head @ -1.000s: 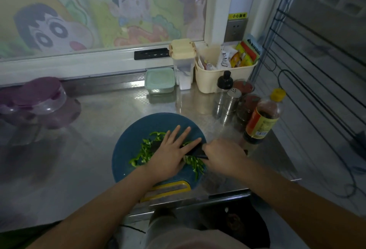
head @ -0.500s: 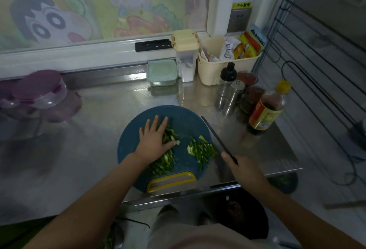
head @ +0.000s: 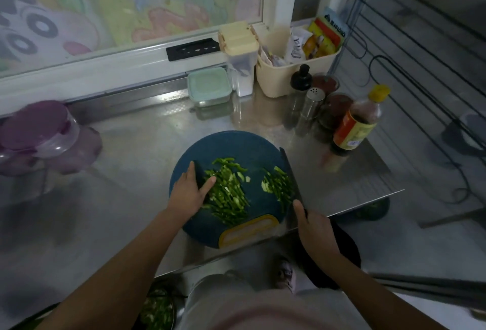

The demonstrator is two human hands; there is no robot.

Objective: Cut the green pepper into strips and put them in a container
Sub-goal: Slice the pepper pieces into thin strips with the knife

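Note:
A round blue cutting board (head: 236, 145) with a yellow handle lies on the steel counter. Green pepper strips sit on it in two piles: a large pile (head: 227, 190) in the middle and a smaller pile (head: 280, 184) to the right. My left hand (head: 190, 190) rests open and flat on the board, its fingers against the left side of the large pile. My right hand (head: 314, 227) grips a dark knife (head: 290, 172), whose blade runs along the right side of the small pile at the board's edge. A container with green strips (head: 157, 308) shows below the counter edge.
A mint-lidded box (head: 209, 85), a cream-lidded dispenser (head: 240, 56) and a cream basket of packets (head: 286, 77) line the back. Shakers, jars and a sauce bottle (head: 355, 124) stand right of the board. A purple-lidded container (head: 36, 132) sits at left. The counter edge runs just below the board.
My left hand slid to the left side of the big pile, pressing the strips together. My right hand brought the knife against the right pile. The view tilted downward.

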